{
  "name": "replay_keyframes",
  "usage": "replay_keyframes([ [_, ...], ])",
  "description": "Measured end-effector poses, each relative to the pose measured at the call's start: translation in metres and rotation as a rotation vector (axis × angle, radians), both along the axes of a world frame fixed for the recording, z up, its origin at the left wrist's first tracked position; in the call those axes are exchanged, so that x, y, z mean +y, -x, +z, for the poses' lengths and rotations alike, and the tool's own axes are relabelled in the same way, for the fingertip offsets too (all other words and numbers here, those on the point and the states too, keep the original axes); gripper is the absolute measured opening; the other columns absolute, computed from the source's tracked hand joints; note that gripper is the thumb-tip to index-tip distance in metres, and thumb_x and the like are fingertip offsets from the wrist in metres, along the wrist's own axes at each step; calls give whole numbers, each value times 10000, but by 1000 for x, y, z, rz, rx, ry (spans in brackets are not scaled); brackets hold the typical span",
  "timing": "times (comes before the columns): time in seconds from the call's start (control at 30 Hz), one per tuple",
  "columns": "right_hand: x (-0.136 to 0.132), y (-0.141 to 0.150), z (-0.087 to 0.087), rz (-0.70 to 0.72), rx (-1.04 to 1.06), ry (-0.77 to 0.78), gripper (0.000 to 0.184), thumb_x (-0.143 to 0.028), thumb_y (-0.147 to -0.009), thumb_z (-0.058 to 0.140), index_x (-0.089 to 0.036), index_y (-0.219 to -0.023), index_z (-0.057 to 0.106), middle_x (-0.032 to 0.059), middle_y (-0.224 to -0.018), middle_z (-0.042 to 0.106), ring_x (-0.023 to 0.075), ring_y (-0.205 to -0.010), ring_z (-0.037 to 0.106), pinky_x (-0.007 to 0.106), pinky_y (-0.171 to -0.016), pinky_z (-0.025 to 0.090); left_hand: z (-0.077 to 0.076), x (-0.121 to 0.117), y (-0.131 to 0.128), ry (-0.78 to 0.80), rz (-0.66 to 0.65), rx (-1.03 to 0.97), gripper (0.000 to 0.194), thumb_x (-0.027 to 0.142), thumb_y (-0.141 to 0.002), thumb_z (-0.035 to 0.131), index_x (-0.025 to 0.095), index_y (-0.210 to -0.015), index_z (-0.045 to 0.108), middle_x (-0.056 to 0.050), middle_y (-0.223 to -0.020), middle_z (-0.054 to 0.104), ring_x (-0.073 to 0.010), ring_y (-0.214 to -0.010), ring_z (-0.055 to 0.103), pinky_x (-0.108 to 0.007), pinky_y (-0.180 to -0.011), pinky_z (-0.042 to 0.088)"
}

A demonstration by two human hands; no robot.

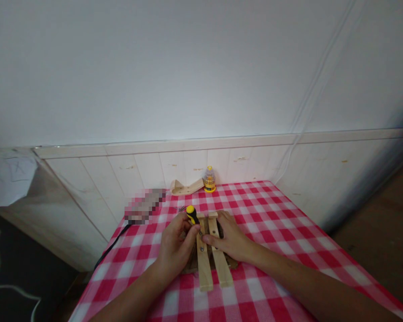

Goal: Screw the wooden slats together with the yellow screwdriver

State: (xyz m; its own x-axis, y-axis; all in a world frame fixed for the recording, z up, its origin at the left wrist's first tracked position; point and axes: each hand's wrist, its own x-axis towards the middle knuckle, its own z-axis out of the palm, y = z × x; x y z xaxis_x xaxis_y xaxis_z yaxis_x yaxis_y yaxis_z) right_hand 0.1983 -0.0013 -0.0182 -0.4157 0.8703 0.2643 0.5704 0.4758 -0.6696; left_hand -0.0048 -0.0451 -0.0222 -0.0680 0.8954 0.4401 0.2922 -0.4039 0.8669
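The left hand grasps the screwdriver between thumb and fingers, low on the handle. The yellow end of the handle projects above the grip, leaning to the left; the shaft extends below it, with the tip directed down at the left wooden bar, beside the left thumb. Contact between the tip and a screw is too small to confirm.

The right hand lies over the far part of the right wooden bar. Its thumb crosses this bar and reaches the left one; whether the fingers close underneath cannot be told.

Both bars lie side by side, slightly apart, on a brown board, midway between the left and right edges of the table. Their near ends project beyond the board. At the table's far edge, a curved wooden piece lies just beside an upright yellow-based container.
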Motion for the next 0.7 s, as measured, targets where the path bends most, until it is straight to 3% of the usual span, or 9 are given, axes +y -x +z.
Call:
replay_keyframes([
  [0.3,0,-1,0,2,-2,-14,374,-403,-838,874,-223,-1122,711,104,-1169,741,346,-1125,669,508,-1012,514,1,-2,1,-5,-81,16,195,389,-1055,593,214,-1050,679,-25,-845,676,-206,-804,677,-303,-726,515],
  [0.7,0,-1,-1,2,5,-25,335,-452,-874,836,-222,-1076,700,104,-1131,732,347,-1090,670,509,-983,527,-3,-2,2,-30,-50,3,159,363,-1049,622,211,-1050,668,-50,-929,738,-203,-817,691,-296,-712,522],
])
